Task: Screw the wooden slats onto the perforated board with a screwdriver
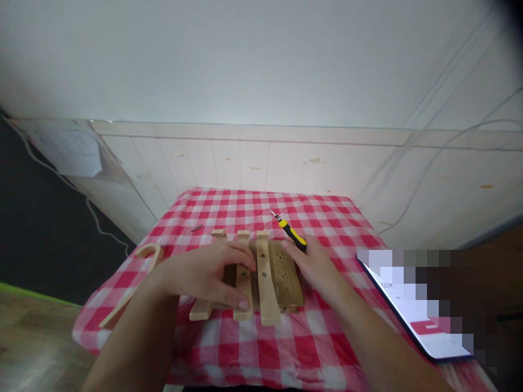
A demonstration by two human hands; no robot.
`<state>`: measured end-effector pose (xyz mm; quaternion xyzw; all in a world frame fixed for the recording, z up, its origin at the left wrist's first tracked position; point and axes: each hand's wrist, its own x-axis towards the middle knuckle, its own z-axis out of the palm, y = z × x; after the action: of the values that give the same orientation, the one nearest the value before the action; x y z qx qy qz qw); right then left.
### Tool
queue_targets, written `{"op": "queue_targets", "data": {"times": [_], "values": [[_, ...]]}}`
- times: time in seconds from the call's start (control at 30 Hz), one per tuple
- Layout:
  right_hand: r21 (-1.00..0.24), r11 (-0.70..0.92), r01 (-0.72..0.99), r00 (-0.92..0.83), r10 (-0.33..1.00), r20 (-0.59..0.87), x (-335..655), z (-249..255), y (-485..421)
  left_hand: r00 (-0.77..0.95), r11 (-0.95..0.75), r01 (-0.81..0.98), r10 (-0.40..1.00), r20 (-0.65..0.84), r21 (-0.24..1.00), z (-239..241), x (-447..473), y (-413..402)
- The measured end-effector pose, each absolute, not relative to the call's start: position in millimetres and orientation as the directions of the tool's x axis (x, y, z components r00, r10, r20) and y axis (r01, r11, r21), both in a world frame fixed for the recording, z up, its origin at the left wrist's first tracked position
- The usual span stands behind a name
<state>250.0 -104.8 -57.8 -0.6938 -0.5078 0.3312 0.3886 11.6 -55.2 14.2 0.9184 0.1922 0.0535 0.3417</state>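
My left hand (208,267) lies over a wooden piece with several pale slats, its fingers and thumb closed around the middle slat (242,286). Beside that, the right slat (267,288) carries two dark screws. The left slat (201,309) is partly covered by my hand. Under the slats is a curved wooden base (292,280), dotted with small dark holes on its right. My right hand (312,256) grips a yellow and black screwdriver (295,236), tip pointing up and left, away from the slats. Fingers of this hand also reach the upper right edge of the base.
A hook-shaped wooden strip (152,258) lies at the left, partly behind my forearm. Small thin metal pieces (196,227) rest farther back. At the right edge is a lit tablet screen (404,305). A checked tablecloth (318,362) covers the table, which meets a white wall (286,158).
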Motion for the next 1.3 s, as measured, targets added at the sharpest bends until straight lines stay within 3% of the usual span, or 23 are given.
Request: {"op": "queue_targets", "data": {"times": [0.3,0.5,0.73,0.87,1.0,1.2,1.3], "values": [[-0.83,-0.157,0.535,0.2,0.978,-0.056,239.4,-53.1,-111.2,0.946,-0.708,0.278,0.319,-0.057,0.649,19.1,17.7,-69.9],[-0.849,-0.164,0.503,0.189,0.979,-0.077,239.6,-57.5,-111.8,0.951,-0.727,0.28,0.297,-0.08,0.627,16.8,21.2,-72.5],[-0.867,-0.155,0.474,0.181,0.98,-0.076,241.0,-68.9,-109.0,0.984,-0.723,0.134,0.176,-0.007,0.678,11.9,21.7,-67.2],[-0.863,-0.153,0.481,0.197,0.978,-0.063,240.4,-69.0,-109.5,0.987,-0.7,0.137,0.155,-0.039,0.701,16.0,23.4,-68.7],[-0.845,-0.113,0.522,0.218,0.976,0.004,239.1,-69.6,-110.1,0.975,-0.695,0.199,0.214,-0.066,0.691,18.7,24.7,-72.7],[-0.804,0.088,0.588,0.262,0.92,0.292,238.0,-60.6,-123.0,0.943,-0.608,0.274,0.322,-0.084,0.745,17.1,15.7,-72.0],[-0.89,0.126,0.439,0.14,0.968,0.206,237.3,-55.1,-133.3,0.882,-0.52,0.354,0.463,-0.092,0.778,19.6,10.6,-68.7]]}}
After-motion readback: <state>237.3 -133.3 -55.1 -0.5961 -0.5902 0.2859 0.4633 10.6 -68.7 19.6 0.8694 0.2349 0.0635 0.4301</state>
